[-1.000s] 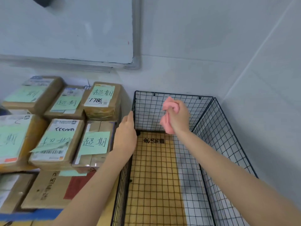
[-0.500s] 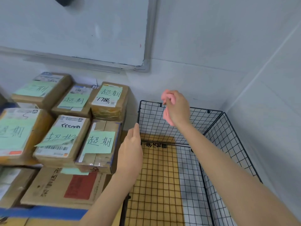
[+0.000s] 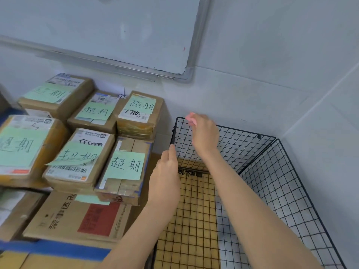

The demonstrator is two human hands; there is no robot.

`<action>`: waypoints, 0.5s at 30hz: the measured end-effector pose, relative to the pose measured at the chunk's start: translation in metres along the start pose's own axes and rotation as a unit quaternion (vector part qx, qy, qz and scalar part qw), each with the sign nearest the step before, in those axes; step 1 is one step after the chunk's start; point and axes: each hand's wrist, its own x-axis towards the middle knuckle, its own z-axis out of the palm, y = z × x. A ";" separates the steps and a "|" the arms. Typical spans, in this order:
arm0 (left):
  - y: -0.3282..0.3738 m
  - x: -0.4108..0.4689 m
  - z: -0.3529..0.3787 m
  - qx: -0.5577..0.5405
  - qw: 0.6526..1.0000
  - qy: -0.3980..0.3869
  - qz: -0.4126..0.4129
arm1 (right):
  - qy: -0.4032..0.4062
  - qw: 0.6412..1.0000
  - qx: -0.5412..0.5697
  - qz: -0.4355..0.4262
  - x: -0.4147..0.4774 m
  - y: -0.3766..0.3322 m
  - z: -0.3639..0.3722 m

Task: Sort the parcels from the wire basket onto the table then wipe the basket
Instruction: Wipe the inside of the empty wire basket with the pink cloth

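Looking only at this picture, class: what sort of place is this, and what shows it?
Probably a parcel storeroom or mailroom: labelled cardboard parcels with green handwritten notes stacked on the left, a wire basket beside them, a whiteboard on the wall.

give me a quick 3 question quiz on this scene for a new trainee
1. True or false: parcels lie inside the wire basket.
2. What does the right hand hold at the basket's far rim? A) a pink cloth B) a parcel C) nothing
3. Fill in: the ___ hand touches the top edge of the basket's left wall.

Key:
1. False. None show inside it; they are stacked beside it, on its left.
2. A
3. The left hand.
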 end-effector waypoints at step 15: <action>0.003 -0.001 -0.006 0.001 1.000 -0.023 0.006 | -0.023 0.998 -0.065 -0.007 0.002 0.005 0.000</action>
